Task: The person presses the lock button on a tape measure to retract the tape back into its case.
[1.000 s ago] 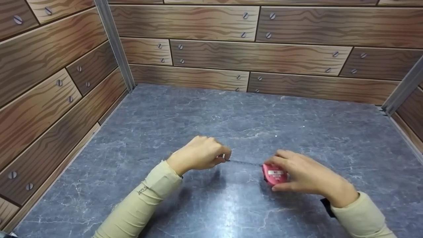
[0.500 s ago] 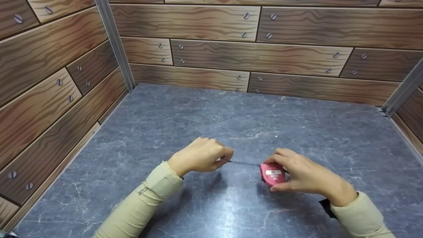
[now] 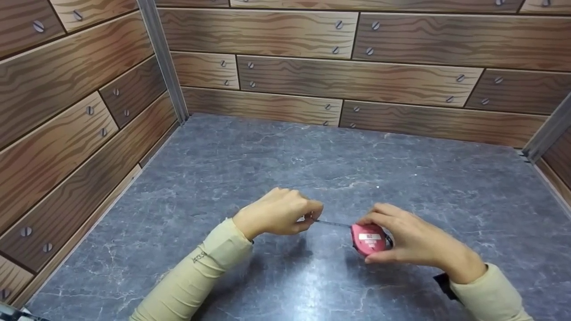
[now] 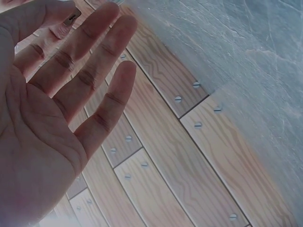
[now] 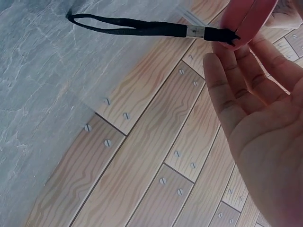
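In the head view, a pinkish-red tape measure (image 3: 369, 239) is held above the grey surface by my right hand (image 3: 412, 236), thumb below and fingers above its case. A short length of dark tape blade (image 3: 334, 223) stretches from the case to my left hand (image 3: 282, 211), which pinches its end between thumb and forefinger. The left wrist view shows the small metal end hook (image 4: 72, 18) at the fingertips, the other fingers fairly straight. In the right wrist view a black wrist strap (image 5: 142, 28) hangs from the case.
Beneath both hands lies a grey marbled tabletop (image 3: 250, 151). Wood-plank-patterned walls (image 3: 285, 76) stand at the back and sides, with metal corner posts (image 3: 165, 62) where they meet. A partly visible object (image 3: 15, 312) sits at the bottom left corner.
The case has come a little closer to the left hand, and the blade between the hands has grown shorter. Both hands keep their hold. The head view has shifted slightly.
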Action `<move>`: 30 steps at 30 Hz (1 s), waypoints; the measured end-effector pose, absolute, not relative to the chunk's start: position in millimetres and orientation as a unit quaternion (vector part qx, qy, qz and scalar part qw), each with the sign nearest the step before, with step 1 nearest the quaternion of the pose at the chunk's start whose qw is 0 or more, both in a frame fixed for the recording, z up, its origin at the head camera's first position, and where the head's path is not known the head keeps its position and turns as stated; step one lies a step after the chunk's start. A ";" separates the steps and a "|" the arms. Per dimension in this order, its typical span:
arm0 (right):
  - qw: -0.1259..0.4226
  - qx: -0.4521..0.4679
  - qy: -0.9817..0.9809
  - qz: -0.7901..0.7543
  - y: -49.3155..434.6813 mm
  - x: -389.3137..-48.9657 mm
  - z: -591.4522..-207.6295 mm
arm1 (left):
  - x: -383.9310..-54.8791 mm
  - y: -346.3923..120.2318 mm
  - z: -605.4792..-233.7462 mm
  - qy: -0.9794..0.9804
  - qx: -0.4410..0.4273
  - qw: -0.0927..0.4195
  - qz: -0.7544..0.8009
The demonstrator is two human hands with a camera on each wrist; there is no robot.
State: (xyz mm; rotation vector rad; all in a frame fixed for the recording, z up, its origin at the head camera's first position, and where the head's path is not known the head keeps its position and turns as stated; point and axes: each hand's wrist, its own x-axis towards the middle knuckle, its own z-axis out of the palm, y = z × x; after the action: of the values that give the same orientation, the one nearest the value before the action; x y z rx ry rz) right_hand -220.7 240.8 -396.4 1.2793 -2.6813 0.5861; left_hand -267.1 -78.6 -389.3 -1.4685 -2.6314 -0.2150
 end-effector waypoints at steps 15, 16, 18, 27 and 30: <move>0.093 0.456 -0.863 0.197 238.6 -220.3 -397.5 | -266.2 -76.7 -386.6 -0.865 -0.493 0.063 -0.071; 0.094 0.457 -0.862 0.198 238.3 -220.4 -397.5 | -266.0 -76.6 -386.5 -0.864 -0.493 0.064 -0.071; 0.096 0.459 -0.861 0.198 237.8 -220.5 -397.7 | -265.6 -76.1 -386.4 -0.863 -0.495 0.066 -0.071; 0.115 0.469 -0.858 0.177 234.3 -219.0 -398.7 | -263.3 -73.4 -387.3 -0.857 -0.506 0.072 -0.069; 0.121 0.472 -0.856 0.172 232.9 -218.3 -399.3 | -262.4 -72.8 -387.8 -0.854 -0.510 0.075 -0.070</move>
State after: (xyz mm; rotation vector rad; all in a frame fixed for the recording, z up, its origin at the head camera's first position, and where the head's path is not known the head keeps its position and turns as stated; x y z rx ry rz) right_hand -218.3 232.9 -399.3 1.3792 -2.4989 0.5033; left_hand -262.4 -72.8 -387.8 -1.5312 -2.5622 -0.2110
